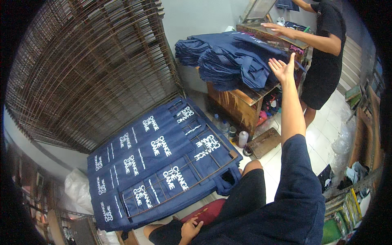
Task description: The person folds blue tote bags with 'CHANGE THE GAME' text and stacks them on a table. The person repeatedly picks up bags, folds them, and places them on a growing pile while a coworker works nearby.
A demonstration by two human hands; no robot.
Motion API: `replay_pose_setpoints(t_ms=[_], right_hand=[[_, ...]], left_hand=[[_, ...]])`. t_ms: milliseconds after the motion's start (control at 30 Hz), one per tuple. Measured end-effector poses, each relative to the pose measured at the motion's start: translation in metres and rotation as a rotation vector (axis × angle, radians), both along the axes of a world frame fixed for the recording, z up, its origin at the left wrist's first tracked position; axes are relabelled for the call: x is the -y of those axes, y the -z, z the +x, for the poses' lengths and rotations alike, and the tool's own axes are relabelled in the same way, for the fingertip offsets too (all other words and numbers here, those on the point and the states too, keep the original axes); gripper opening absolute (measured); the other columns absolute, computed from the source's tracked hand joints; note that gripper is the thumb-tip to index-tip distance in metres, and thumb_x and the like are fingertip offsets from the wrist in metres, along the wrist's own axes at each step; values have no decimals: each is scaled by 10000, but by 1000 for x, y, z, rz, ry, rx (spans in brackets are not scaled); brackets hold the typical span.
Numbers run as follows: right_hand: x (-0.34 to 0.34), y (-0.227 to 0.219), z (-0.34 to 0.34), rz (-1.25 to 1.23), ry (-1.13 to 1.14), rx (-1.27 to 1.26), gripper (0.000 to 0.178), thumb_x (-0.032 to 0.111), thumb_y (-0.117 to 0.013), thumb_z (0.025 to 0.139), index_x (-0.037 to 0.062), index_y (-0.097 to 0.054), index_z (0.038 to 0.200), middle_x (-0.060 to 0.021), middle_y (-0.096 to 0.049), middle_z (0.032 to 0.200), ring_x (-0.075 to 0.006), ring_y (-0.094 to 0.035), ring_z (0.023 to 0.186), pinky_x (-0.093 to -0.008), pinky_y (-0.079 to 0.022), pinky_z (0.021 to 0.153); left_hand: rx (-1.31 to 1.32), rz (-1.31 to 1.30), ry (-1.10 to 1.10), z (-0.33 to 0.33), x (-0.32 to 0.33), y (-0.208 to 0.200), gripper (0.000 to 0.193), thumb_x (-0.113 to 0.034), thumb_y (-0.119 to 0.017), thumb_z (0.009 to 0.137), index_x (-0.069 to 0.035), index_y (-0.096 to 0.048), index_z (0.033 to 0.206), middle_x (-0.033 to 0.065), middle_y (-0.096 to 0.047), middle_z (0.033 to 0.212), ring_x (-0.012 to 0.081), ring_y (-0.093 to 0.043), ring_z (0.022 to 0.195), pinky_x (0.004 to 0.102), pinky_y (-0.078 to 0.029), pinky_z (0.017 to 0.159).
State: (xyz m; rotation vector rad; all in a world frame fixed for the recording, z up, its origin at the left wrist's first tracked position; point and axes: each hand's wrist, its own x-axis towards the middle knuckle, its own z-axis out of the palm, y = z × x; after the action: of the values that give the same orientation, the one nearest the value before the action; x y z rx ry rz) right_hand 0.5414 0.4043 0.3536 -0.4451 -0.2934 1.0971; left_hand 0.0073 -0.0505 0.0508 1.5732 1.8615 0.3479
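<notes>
My right arm reaches out toward the far right, its hand open with the fingers spread and nothing in it. Just beyond it lies a tall pile of folded navy fabric bags on a worn wooden table; I cannot tell whether the hand touches them. My left hand rests low near my lap, beside a red seat, fingers loosely bent and apart, holding nothing visible. In front of me, navy bags with white print lie spread in overlapping rows, partly under a rusty wire frame.
A stack of rusty wire drying racks stands tilted up at the left. A co-worker in black stands at the far right, one arm out over the table. A white bottle and a wooden board are on the tiled floor.
</notes>
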Motion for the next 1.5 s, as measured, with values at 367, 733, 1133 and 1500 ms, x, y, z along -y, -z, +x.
replay_pose_setpoints(t_ms=[367, 733, 1133, 1500], right_hand=[[-69, -31, -34, 196, -78, 159, 133, -46, -567, 789, -39, -529, 916, -161, -579, 948, -279, -601, 884, -337, -539, 842], [156, -180, -175, 448, 13, 676, 325, 128, -625, 794, -10, -545, 1078, -119, -572, 1035, -218, -566, 922, -333, -481, 799], [253, -51, -532, 366, -1401, 993, 655, 34, -600, 750, 26, -336, 1350, -98, -556, 1124, -189, -573, 963, -304, -470, 840], [280, 42, -551, 186, -1116, 993, 670, 12, -594, 803, 64, -269, 1386, -119, -497, 1223, -207, -498, 1098, -343, -399, 945]], left_hand=[[55, 24, -19, 0, 9, -2, 446, -429, -660, 772, -100, -626, 1071, 65, -647, 735, 252, -650, 698, 368, -512, 643], [1093, -145, 189, 54, -50, -103, 554, -515, -474, 896, -49, -545, 1187, 58, -599, 952, 131, -538, 812, 269, -452, 660], [1516, -117, 608, -10, 16, -71, 829, -389, -685, 791, -90, -237, 1421, 153, -392, 1352, 254, -371, 1253, 409, -332, 1007], [1766, 739, -767, -155, 33, -94, 638, -512, -386, 918, -98, -261, 1387, 140, -504, 1240, 233, -600, 969, 268, -519, 588]])
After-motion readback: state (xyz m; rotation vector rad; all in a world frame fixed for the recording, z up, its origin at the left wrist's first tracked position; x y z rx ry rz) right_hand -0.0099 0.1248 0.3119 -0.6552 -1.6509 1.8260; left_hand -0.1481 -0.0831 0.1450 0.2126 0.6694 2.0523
